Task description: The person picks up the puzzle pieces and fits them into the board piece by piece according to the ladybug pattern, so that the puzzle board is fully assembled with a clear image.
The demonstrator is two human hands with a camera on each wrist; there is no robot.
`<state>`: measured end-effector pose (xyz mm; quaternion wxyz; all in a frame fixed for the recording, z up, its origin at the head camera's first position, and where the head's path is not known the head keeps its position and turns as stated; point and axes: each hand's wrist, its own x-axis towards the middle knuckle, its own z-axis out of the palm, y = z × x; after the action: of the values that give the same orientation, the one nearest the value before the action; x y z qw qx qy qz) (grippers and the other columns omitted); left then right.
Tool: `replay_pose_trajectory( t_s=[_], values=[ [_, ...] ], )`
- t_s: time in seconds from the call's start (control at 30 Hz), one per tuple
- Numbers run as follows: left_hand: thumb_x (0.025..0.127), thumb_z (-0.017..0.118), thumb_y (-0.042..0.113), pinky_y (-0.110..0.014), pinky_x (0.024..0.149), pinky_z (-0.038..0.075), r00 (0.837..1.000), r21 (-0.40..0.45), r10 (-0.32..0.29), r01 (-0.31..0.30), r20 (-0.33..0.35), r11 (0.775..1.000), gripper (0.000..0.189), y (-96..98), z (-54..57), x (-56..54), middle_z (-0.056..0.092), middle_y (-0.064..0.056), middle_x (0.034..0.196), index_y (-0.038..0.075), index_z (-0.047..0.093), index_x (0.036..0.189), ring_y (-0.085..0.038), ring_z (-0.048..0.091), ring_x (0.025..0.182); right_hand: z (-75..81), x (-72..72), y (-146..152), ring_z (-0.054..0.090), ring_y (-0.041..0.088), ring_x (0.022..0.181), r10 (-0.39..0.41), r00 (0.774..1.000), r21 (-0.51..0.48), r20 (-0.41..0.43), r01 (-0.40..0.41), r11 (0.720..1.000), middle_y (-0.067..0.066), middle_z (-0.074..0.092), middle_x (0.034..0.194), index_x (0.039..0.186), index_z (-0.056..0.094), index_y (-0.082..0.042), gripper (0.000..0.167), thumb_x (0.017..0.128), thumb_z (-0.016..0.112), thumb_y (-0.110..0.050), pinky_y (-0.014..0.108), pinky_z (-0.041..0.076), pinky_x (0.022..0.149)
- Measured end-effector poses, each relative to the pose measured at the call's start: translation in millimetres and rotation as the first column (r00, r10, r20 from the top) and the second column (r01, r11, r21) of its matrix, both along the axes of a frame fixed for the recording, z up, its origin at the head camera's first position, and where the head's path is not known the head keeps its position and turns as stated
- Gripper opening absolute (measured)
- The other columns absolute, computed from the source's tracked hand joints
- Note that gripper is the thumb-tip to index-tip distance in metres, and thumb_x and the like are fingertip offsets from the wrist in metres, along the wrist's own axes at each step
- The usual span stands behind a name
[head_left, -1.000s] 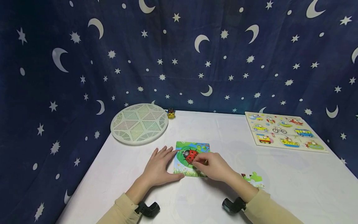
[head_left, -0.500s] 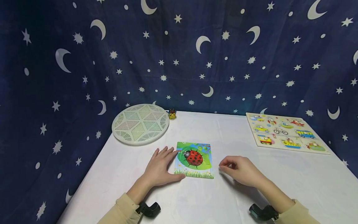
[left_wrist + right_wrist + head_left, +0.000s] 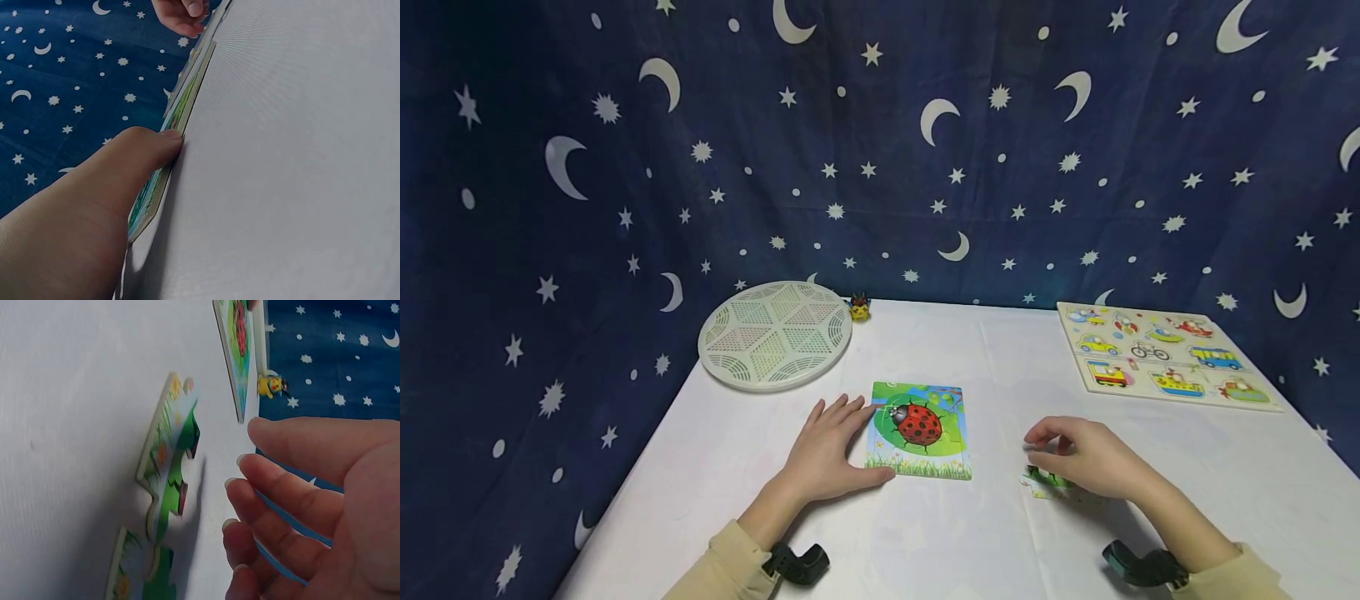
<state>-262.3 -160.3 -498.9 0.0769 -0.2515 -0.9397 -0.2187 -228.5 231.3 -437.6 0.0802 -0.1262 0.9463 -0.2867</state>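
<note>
In the head view, a square ladybug jigsaw puzzle lies on the table with its pieces fitted together. My left hand rests along its left side, fingers spread, the thumb at the lower edge and the index finger at the upper left. The left wrist view has the thumb against the board's rim. To the right of the puzzle, my right hand hovers over loose jigsaw pieces, partly hiding them. In the right wrist view its loosely bent fingers hold nothing, beside a grassy green piece and another piece.
A round pale game board with a star pattern lies at the back left, and a small yellow toy figure stands beside it. At the back right is a wooden vehicle peg puzzle. A dark blue star-and-moon curtain hangs behind the table.
My right hand has moved from over the ladybug puzzle rightward to the loose pieces, uncovering the ladybug. The left hand has stayed at the puzzle's left side.
</note>
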Motion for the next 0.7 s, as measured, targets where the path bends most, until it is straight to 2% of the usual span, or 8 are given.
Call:
replay_pose_trajectory(
  t_s=[0.1,0.2,0.37,0.43,0.57,0.7],
  values=[
    [0.073,0.073,0.075,-0.055,0.123,0.015,1.000,0.001,0.001,-0.001,0.000,1.000,0.099,0.1,-0.2,0.2,0.048,-0.007,0.155,0.018,0.053,0.151,-0.031,0.035,0.148,1.4,0.3,5,0.054,0.017,0.081,0.002,1.000,-0.002,0.011,-0.002,1.000,-0.008,0.067,0.096,0.106,0.073,-0.019,0.023,0.087,0.082,-0.029,0.028,0.046,0.064],
    [0.073,0.073,0.075,-0.055,0.123,0.014,1.000,0.001,0.001,-0.001,0.001,1.000,0.099,-0.1,-0.2,0.4,0.048,-0.007,0.155,0.018,0.053,0.151,-0.031,0.035,0.148,2.7,-0.2,11,0.053,0.018,0.083,0.016,0.999,0.018,0.033,-0.017,1.000,-0.006,0.067,0.101,0.110,0.072,-0.016,0.035,0.082,0.087,-0.030,0.030,0.046,0.067],
    [0.073,0.073,0.075,-0.054,0.123,0.014,1.000,0.003,0.000,0.000,0.001,1.000,0.098,0.2,0.1,0.6,0.048,-0.007,0.155,0.018,0.053,0.151,-0.031,0.035,0.148,1.8,-0.8,16,0.053,0.021,0.090,0.001,0.994,0.074,0.108,-0.009,0.997,-0.003,0.067,0.110,0.115,0.071,-0.017,0.057,0.068,0.096,-0.034,0.039,0.049,0.079],
    [0.074,0.073,0.075,-0.054,0.123,0.014,1.000,0.007,0.001,-0.001,0.002,1.000,0.098,0.4,0.5,0.6,0.048,-0.007,0.155,0.018,0.053,0.151,-0.031,0.035,0.148,1.1,-1.3,17,0.054,0.021,0.092,-0.014,0.992,0.091,0.129,0.002,0.996,-0.003,0.066,0.109,0.113,0.070,-0.018,0.058,0.065,0.097,-0.035,0.042,0.050,0.082],
    [0.074,0.073,0.075,-0.054,0.123,0.014,1.000,0.008,0.003,-0.003,0.007,1.000,0.098,0.5,1.0,0.7,0.047,-0.007,0.156,0.018,0.053,0.151,-0.031,0.034,0.149,0.7,-1.4,20,0.053,0.021,0.087,-0.021,0.988,0.102,0.151,0.005,0.995,-0.002,0.064,0.099,0.107,0.068,-0.018,0.055,0.064,0.098,-0.034,0.040,0.049,0.077],
    [0.073,0.072,0.076,-0.053,0.123,0.013,1.000,0.005,0.005,-0.005,0.010,1.000,0.099,0.7,0.6,0.5,0.047,-0.007,0.156,0.018,0.053,0.151,-0.030,0.034,0.149,0.1,-0.1,22,0.051,0.022,0.085,0.004,0.983,0.082,0.182,-0.020,0.996,0.000,0.060,0.091,0.105,0.066,-0.017,0.055,0.064,0.098,-0.035,0.039,0.045,0.073]
  ],
)
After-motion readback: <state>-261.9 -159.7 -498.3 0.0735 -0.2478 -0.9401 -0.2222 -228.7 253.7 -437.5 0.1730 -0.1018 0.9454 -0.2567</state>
